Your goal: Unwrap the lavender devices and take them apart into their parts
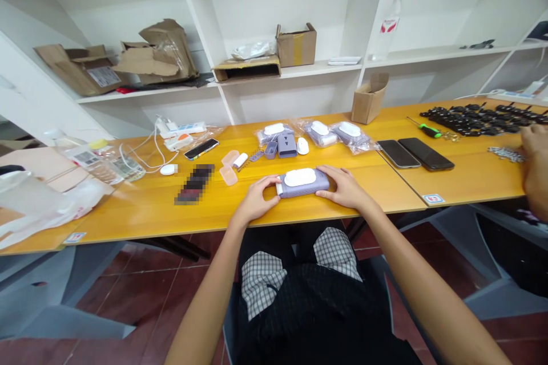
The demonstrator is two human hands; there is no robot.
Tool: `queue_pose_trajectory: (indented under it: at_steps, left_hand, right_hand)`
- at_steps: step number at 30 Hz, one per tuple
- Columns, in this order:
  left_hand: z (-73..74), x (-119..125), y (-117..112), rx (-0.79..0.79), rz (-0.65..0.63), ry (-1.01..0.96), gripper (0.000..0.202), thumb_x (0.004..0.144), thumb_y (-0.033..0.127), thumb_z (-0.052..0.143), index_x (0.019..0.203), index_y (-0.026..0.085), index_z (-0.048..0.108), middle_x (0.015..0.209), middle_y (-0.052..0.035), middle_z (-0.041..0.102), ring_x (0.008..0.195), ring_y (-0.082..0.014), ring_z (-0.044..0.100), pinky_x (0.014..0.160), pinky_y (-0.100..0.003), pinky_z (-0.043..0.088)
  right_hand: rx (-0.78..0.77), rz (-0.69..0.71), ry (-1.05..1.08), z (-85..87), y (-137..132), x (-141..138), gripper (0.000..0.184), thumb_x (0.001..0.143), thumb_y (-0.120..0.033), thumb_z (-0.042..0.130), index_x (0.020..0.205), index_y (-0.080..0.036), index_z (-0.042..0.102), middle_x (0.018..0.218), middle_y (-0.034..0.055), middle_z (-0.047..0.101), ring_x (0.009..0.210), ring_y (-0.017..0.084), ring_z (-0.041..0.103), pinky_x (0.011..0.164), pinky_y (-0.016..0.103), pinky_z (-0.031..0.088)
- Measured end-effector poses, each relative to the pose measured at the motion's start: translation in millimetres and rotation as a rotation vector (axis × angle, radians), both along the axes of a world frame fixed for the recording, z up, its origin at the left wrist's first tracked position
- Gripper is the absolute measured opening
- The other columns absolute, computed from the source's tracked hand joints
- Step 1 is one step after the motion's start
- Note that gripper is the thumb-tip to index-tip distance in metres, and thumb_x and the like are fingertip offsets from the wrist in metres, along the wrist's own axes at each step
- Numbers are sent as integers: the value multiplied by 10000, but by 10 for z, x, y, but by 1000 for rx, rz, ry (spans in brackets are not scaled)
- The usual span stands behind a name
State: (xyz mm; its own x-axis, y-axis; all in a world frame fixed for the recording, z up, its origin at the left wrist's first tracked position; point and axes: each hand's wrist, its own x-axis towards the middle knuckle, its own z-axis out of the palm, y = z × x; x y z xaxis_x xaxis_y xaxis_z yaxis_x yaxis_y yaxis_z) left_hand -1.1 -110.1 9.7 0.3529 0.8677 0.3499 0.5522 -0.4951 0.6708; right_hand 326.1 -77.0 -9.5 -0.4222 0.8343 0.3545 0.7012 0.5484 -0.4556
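A purple case with a white oval top [302, 182] lies on the orange table [141, 211] near its front edge. My left hand [256, 199] grips its left end with curled fingers, thumb on the near side. My right hand [343, 186] rests on its right end, fingers laid over the top corner. Behind the case lie more purple parts [286, 145], a white mouse-shaped piece [302, 146], a white cylinder [240, 160] and pink plastic lids [229, 166].
Clear bags with the same purple and white sets [338, 134] lie further back. Two dark phones [415, 153] and a green screwdriver [429, 129] are at the right, beside several black parts [483, 117]. Another person's hand [536, 162] is at the right edge. Cardboard boxes fill the shelves.
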Motion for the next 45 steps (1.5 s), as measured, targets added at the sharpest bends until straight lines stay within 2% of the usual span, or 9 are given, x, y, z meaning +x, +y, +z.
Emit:
queue_pose_trajectory:
  at_steps: [11,18,21,23,26,30,34,38,45]
  left_hand:
    - [3,9,-7,7,13,39,397,864,195,690,1259,223,683,1471,-125,665,1396,-308,626,1242,-565,436]
    - [83,-1,-31,-75,50,81,407,885,182,656,1283,265,643,1539,-101,617,1446,-312,587,1257,-573,429]
    - [101,-10,-82,-145,73,93,420,886,176,640,1285,305,619,1567,-89,584,1459,-309,577,1252,-560,446]
    - [85,-24,-151,-194,79,107,462,846,158,650,1274,327,610,1549,-89,578,1433,-308,597,1219,-529,492]
    - [30,-56,-239,-279,34,148,658,703,109,702,1297,370,597,1472,-78,606,1361,-315,644,1135,-480,573]
    - [11,-78,-173,-265,24,175,705,717,96,671,1358,379,595,1493,-85,593,1397,-332,613,1188,-511,527]
    - [80,-33,-80,-210,21,169,684,773,115,669,1409,355,594,1544,-91,572,1423,-320,598,1219,-493,503]
    - [102,12,-90,-158,9,154,680,854,124,643,1496,325,539,1657,-83,500,1524,-313,507,1290,-549,412]
    - [161,-8,-77,-142,-32,147,648,822,218,787,1433,347,614,1438,-64,671,1343,-318,646,1181,-547,506]
  right_hand:
    - [-8,-16,9,1,-1,4,728,905,-552,752,1555,-303,537,1581,128,608,1491,380,532,1241,686,327]
    - [-33,-6,14,36,-13,-35,698,916,-500,749,1552,-330,517,1566,114,620,1470,369,555,1254,708,302]
    - [-21,3,6,0,-63,-40,741,922,-485,739,1592,-363,448,1572,114,609,1457,379,564,1254,738,291]
    - [5,36,2,-52,-142,-30,810,904,-450,747,1629,-378,391,1574,120,601,1448,394,569,1239,749,322]
    - [26,104,20,-136,-262,-10,928,827,-429,795,1648,-377,367,1510,130,643,1398,430,605,1203,765,386]
    - [39,95,1,-150,-233,-6,898,802,-410,806,1608,-356,413,1449,150,666,1362,443,624,1204,767,379]
    - [58,94,-48,-67,-134,-10,800,853,-452,787,1558,-322,431,1439,170,658,1365,425,613,1213,731,370]
    - [46,71,-44,1,-132,-21,756,871,-484,775,1536,-310,458,1429,172,653,1331,422,621,1184,697,402]
    - [31,93,-48,56,-142,4,749,909,-477,734,1580,-335,433,1517,127,625,1387,391,595,1216,655,398]
